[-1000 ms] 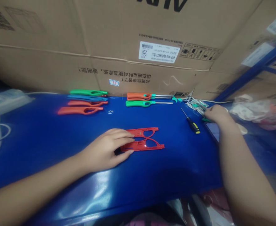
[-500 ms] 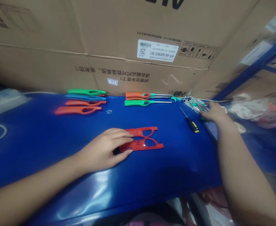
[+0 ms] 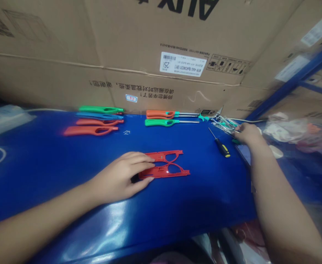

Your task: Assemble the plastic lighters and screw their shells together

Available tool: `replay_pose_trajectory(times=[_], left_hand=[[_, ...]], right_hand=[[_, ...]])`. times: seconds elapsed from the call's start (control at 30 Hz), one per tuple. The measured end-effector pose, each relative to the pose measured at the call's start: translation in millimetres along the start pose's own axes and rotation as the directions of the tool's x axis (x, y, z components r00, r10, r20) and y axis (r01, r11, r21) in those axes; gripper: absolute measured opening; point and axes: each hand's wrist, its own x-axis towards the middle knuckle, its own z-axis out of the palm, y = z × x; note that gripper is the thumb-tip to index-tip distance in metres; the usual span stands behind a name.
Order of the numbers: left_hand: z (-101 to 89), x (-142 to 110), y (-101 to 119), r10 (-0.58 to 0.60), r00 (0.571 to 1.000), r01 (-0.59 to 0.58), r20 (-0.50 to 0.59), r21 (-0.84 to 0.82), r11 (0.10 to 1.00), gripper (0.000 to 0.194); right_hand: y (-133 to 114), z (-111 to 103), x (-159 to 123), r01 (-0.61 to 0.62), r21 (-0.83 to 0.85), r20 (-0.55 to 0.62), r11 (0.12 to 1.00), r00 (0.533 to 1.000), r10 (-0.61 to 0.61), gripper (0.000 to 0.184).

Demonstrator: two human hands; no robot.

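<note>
Two red lighter shell halves [image 3: 168, 170] lie side by side on the blue table, their hollow insides facing up. Over their left ends rests my left hand [image 3: 126, 174], thumb at the near edge and bent fingers across them, keeping hold of both. My right hand [image 3: 247, 134] reaches to the pile of metal rods and small teal parts [image 3: 223, 124] at the back right. Its fingers are drawn together at the pile's edge; what they pinch is hidden. Just left of that hand lies a black and yellow screwdriver [image 3: 221, 146].
Several coloured lighter handles [image 3: 95, 130] lie at the back left, beside tiny screws [image 3: 126, 132]. An orange lighter [image 3: 159, 114] and a green lighter [image 3: 158, 122] with metal tubes lie near a cardboard box [image 3: 139, 77]. A phone [image 3: 244, 153] is partly under my right wrist.
My right hand has shifted slightly at the pile, its fingers still among the parts. My left hand and the red halves keep their place. The camera view has moved a little.
</note>
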Motion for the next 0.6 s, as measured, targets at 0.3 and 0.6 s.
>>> replay_pose_trajectory(times=[0.3, 0.6], left_hand=[[0.5, -0.5, 1.0, 0.005, 1.000, -0.004, -0.007, 0.024, 1.000, 0.027], [-17.3, 1.7, -5.4, 0.013, 0.999, -0.017, 0.045, 0.091, 0.996, 0.026]], right_hand=[[-19.8, -23.2, -17.6, 0.085, 0.214, -0.298, 0.973, 0.955, -0.018, 0.016], [-70.8, -40.1, -63.2, 0.691, 0.279, -0.431, 0.666, 0.710, -0.556, 0.019]])
